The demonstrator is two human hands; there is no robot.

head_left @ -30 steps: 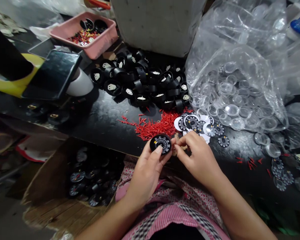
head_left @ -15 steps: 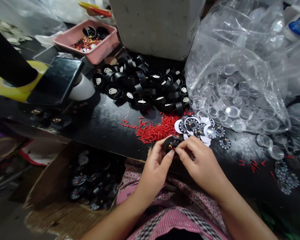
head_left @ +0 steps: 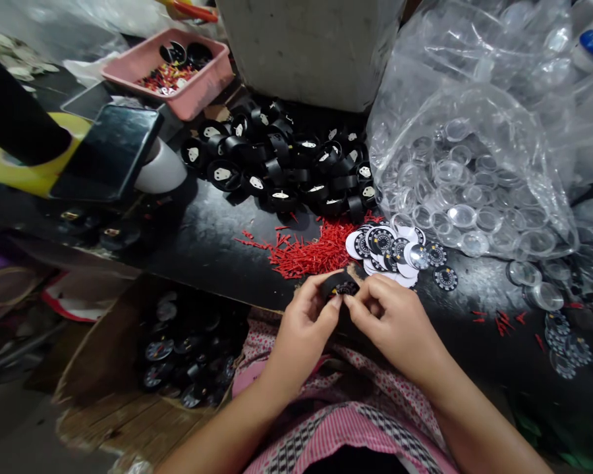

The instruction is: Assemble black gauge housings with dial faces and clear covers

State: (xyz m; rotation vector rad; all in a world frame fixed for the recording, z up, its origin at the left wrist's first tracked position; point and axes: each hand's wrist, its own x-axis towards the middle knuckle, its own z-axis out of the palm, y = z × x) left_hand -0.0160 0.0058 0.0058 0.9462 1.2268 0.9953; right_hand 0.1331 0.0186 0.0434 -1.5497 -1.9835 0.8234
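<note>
A small black round gauge housing with a printed dial inside is tilted in my left hand, thumb at its near rim and fingers around its side. My right hand is closed in a pinch, thumb and forefinger at the dial's near edge. Whatever lies between those right fingertips is hidden. Just beyond the hands is a heap of red pointers. To its right lies a loose pile of black-and-white dial discs.
Many black housings are heaped farther back. A plastic bag of clear covers stands at right. Left are a pink tray, a phone and yellow tape. Below the table edge, a carton holds finished-looking gauges.
The gauge housing has tipped, so less of its dial shows. My right fingertips have shifted slightly down; the red pointer seen at them earlier is no longer visible.
</note>
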